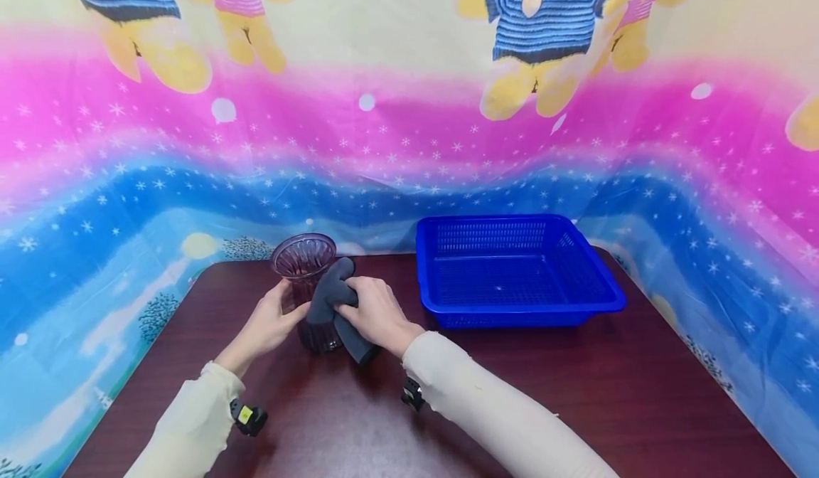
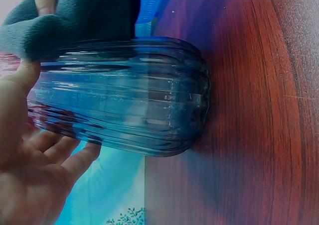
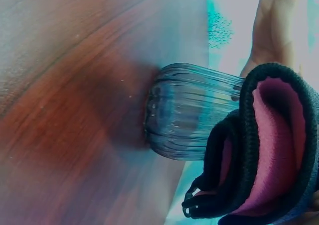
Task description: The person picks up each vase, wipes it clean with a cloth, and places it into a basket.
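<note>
A purple-tinted, ribbed glass vase (image 1: 303,289) with a flared rim stands upright on the table toward the back left. My left hand (image 1: 265,325) holds it round the narrower part from the left, thumb in front and fingers behind, as the left wrist view (image 2: 30,170) also shows. On its right side my right hand (image 1: 380,314) grips a bunched dark grey cloth (image 1: 329,300), which lies against the glass. In the right wrist view the folded cloth (image 3: 271,150) shows a pink inner side and a small loop; it covers part of the vase (image 3: 187,115).
A blue plastic basket (image 1: 521,314) with perforated walls stands at the back right of the dark reddish-brown table (image 1: 358,421). Behind the table hangs a printed curtain (image 1: 384,136) with bears and snowflakes. Dark wrist devices (image 1: 248,417) sit on both sleeves.
</note>
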`<state>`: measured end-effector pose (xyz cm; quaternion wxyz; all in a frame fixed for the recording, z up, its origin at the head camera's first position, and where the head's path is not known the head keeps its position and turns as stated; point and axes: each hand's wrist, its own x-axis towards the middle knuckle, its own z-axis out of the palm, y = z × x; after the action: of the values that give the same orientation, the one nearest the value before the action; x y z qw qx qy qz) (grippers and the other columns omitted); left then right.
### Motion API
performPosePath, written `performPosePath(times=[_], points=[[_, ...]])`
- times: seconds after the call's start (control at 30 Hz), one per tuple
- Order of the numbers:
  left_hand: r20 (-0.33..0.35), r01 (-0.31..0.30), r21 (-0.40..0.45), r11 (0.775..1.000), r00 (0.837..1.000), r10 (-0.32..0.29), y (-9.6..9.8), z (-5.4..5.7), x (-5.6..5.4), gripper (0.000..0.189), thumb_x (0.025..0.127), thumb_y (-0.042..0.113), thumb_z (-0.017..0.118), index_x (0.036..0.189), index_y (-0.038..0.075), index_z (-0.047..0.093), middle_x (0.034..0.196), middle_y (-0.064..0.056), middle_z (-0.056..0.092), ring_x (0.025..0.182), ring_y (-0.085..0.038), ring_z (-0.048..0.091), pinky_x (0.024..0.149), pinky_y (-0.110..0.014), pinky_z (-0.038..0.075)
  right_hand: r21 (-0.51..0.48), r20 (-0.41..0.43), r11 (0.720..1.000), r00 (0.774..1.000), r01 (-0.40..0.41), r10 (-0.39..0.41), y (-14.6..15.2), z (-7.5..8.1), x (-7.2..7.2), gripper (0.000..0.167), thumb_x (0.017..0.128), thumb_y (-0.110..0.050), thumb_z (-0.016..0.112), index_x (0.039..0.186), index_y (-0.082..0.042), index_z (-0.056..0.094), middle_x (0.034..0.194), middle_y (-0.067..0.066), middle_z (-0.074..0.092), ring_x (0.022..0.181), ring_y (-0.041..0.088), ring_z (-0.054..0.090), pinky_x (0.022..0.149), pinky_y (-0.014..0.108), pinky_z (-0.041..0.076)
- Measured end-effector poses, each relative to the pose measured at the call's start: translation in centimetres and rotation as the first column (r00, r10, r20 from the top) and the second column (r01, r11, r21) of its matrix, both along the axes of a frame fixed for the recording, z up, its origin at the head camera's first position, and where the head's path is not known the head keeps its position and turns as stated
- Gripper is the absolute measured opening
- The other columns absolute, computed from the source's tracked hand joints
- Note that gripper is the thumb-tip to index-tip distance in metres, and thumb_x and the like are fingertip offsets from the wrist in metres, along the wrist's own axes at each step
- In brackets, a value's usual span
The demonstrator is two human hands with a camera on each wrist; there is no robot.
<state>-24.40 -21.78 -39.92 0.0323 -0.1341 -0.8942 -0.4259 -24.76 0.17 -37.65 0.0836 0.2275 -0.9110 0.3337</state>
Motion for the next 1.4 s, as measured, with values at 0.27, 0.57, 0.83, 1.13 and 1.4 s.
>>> performPosePath(times=[0.27, 0.57, 0.83, 1.13, 1.4], points=[[-0.030, 0.018, 0.018, 1.000, 0.999, -0.017, 0.0, -0.1, 0.0, 0.059, 0.101, 0.010, 0.059, 0.151, -0.009, 0.033, 0.145, -0.037, 0.048, 0.134, -0.050, 0.051, 0.109, -0.057, 0.046, 0.000, 0.023, 1.000, 1.000, 0.000, 0.000, -0.1, 0.4, 0.2, 0.019, 0.094, -0.027, 0.073, 0.108, -0.015, 0.073, 0.100, -0.001, 0.076, 0.082, 0.010, 0.065, 0.080, 0.027, 0.058], [-0.002, 0.007, 0.012, 1.000, 1.000, -0.007, 0.0, -0.1, -0.1, 0.064, 0.103, 0.018, 0.059, 0.152, -0.010, 0.030, 0.150, -0.038, 0.042, 0.137, -0.050, 0.048, 0.109, -0.057, 0.046, 0.010, 0.038, 1.000, 0.999, 0.010, -0.011, -0.1, -0.4, 0.3, 0.021, 0.095, -0.027, 0.072, 0.110, -0.013, 0.073, 0.099, 0.001, 0.076, 0.081, 0.011, 0.066, 0.077, 0.028, 0.058], [-0.004, 0.018, 0.030, 0.999, 1.000, -0.018, -0.1, -0.2, -0.1, 0.069, 0.102, 0.030, 0.062, 0.153, -0.004, 0.032, 0.151, -0.034, 0.043, 0.138, -0.047, 0.048, 0.111, -0.057, 0.045, 0.091, 0.038, 0.995, 0.999, 0.034, -0.038, -0.1, -1.7, 0.3, 0.022, 0.093, -0.027, 0.074, 0.108, -0.012, 0.074, 0.099, 0.004, 0.077, 0.082, 0.014, 0.069, 0.075, 0.030, 0.058], [-0.008, 0.020, 0.043, 0.999, 1.000, -0.019, -0.1, 0.0, 0.0, 0.070, 0.101, 0.029, 0.063, 0.154, -0.002, 0.031, 0.152, -0.033, 0.043, 0.139, -0.047, 0.047, 0.112, -0.057, 0.044, 0.166, 0.060, 0.985, 0.997, 0.043, -0.053, -0.1, -3.6, 0.6, 0.019, 0.090, -0.025, 0.077, 0.100, -0.010, 0.074, 0.095, 0.006, 0.077, 0.079, 0.018, 0.070, 0.070, 0.031, 0.058], [-0.021, 0.025, 0.054, 0.998, 0.999, -0.024, -0.1, -0.2, 0.0, 0.066, 0.101, 0.025, 0.063, 0.153, -0.003, 0.033, 0.150, -0.034, 0.045, 0.138, -0.047, 0.049, 0.111, -0.057, 0.045, 0.206, 0.105, 0.978, 0.994, 0.020, -0.042, 0.3, -4.9, 0.7, 0.022, 0.090, -0.025, 0.077, 0.102, -0.008, 0.073, 0.095, 0.007, 0.076, 0.078, 0.019, 0.071, 0.067, 0.030, 0.058]])
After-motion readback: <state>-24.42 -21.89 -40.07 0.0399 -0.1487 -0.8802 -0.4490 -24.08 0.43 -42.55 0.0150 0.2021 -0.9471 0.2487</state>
